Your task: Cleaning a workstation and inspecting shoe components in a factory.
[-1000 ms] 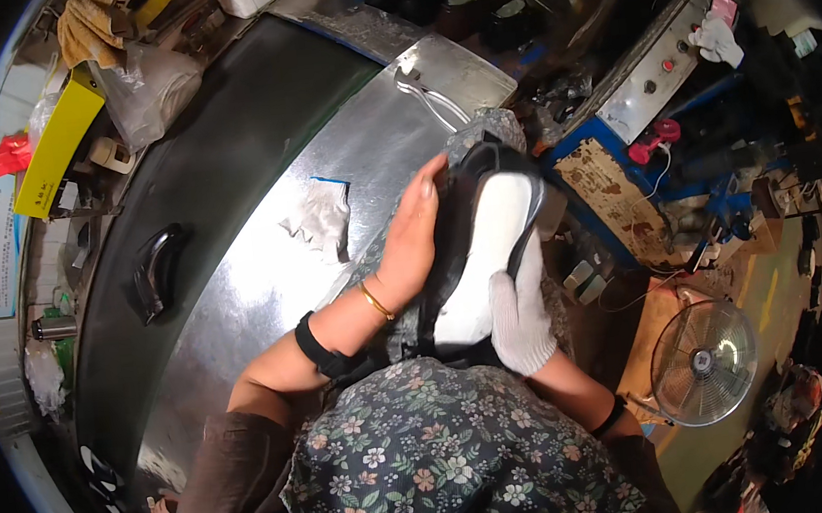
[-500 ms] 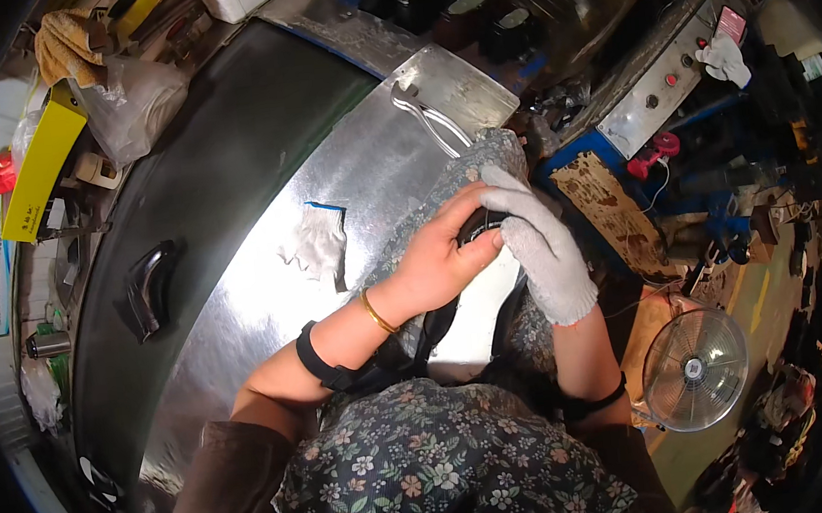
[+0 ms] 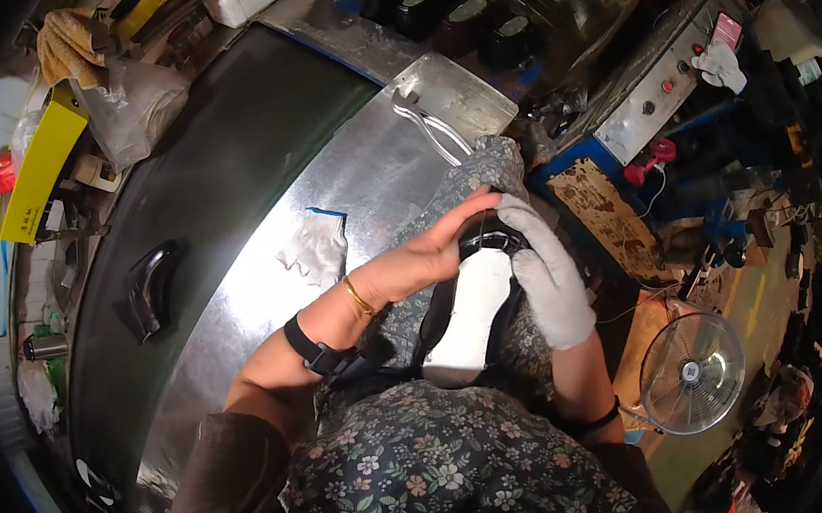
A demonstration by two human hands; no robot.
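Note:
A black shoe (image 3: pixel 474 310) with a white underside rests in my lap, underside up and its wider end away from me. My bare left hand (image 3: pixel 423 257), with a gold bracelet at the wrist, lies along the left side of the black far end, fingers stretched over it. My right hand (image 3: pixel 555 287), in a pale knitted glove, wraps the right side of that same end. Both hands hold the shoe between them. Beyond them, silver pliers (image 3: pixel 435 127) lie on the metal table (image 3: pixel 239 322). A loose white glove (image 3: pixel 316 250) lies left of my hands.
Left of the metal table runs a dark belt (image 3: pixel 248 104) with a glossy black shoe part (image 3: pixel 152 289) on it. Several black shoes (image 3: pixel 466 10) stand at the far side. To the right are a control panel (image 3: pixel 649 103) and a fan (image 3: pixel 691 371).
My left hand has drawn back to the left, its thumb no longer across the shoe's far end. The right glove has moved slightly nearer me. More of the white underside shows.

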